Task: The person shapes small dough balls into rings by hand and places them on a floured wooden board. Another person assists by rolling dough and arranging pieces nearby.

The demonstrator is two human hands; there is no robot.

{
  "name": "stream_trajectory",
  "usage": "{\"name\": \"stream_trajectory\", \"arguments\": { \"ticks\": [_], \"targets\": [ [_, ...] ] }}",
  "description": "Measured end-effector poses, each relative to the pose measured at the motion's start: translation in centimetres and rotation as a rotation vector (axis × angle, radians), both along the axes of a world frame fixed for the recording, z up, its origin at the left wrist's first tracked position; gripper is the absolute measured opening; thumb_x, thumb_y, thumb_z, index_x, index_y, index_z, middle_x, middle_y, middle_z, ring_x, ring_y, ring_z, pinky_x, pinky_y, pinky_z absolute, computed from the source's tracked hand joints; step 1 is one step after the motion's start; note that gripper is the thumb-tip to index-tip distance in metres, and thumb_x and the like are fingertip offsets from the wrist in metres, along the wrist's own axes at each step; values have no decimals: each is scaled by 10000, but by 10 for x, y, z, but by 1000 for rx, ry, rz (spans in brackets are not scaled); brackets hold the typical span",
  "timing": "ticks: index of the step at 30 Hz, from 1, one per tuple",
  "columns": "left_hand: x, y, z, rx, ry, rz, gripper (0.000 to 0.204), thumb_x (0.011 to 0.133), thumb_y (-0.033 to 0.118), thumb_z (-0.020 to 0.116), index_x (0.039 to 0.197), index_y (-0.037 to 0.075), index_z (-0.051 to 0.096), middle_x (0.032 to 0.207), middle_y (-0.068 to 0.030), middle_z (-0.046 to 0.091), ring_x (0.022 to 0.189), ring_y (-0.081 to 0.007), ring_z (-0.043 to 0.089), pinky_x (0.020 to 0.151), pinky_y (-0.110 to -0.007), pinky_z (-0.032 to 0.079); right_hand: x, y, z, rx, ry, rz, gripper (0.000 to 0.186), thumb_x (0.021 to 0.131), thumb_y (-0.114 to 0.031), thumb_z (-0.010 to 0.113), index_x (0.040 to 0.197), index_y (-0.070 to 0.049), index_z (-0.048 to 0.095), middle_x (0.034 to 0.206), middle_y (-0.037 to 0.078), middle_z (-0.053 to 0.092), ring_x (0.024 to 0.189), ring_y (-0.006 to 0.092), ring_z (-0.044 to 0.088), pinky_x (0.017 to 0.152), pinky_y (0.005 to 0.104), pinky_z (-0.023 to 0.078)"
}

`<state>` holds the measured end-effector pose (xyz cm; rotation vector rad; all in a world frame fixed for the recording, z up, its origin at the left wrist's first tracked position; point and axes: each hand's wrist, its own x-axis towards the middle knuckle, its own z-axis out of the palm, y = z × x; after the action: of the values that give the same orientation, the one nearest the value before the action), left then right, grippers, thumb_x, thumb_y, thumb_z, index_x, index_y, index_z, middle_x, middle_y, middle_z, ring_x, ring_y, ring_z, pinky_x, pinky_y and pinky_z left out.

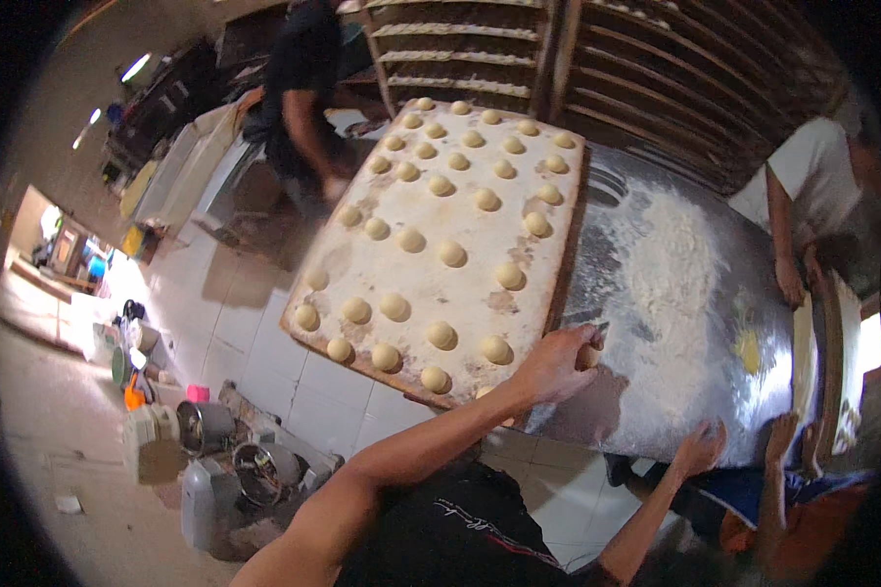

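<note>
My left hand is floury and reaches over the right edge of a wooden board, close to its near corner. Its fingers curl round a dough ball, partly hidden by them. Loose rows of pale round dough balls cover the floured board. Lower right, my right hand is at the near edge of a metal table. Its fingers are bent inward, and what they hold, if anything, is hidden. A strip of flour lies across the metal between the board and the table's right side.
Racks with slats and loaded trays stand behind the table. A person in black stands beyond the board; one in white is at the right. Another person's hands touch the near-right edge. Buckets sit on the floor.
</note>
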<state>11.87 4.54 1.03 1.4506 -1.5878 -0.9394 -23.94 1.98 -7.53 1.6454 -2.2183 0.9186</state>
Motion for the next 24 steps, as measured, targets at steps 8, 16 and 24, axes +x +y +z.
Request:
{"name": "stream_trajectory", "arguments": {
  "ticks": [8, 16, 24],
  "targets": [
    [-2, 42, 18, -118, 111, 212, 455, 714, 122, 746, 1129, 43, 578, 1055, -173, 606, 984, -310, 612, 852, -376, 506, 198, 46, 70, 418, -955, 1052, 391, 880, -83, 609, 1239, 33, 508, 1179, 133, 580, 1105, 221, 541, 971, 344, 421],
    [27, 132, 9, 348, 70, 335, 313, 792, 195, 751, 1010, 36, 593, 892, -68, 612, 785, -174, 580, 698, -304, 498, 211, 33, 59, 609, -1533, 738, 272, 904, -108, 621, 1140, 17, 567, 995, 71, 633, 860, 134, 606, 740, 286, 518],
    [21, 173, -32, 714, 646, 495, 249, 914, 242, 623, 1002, 9, 622, 856, -26, 626, 753, -106, 561, 671, -261, 475, 162, -11, 49, 418, -1339, 659, 361, 820, -94, 709, 1138, -5, 563, 961, 78, 632, 861, 136, 618, 752, 273, 520]
  ]
}}
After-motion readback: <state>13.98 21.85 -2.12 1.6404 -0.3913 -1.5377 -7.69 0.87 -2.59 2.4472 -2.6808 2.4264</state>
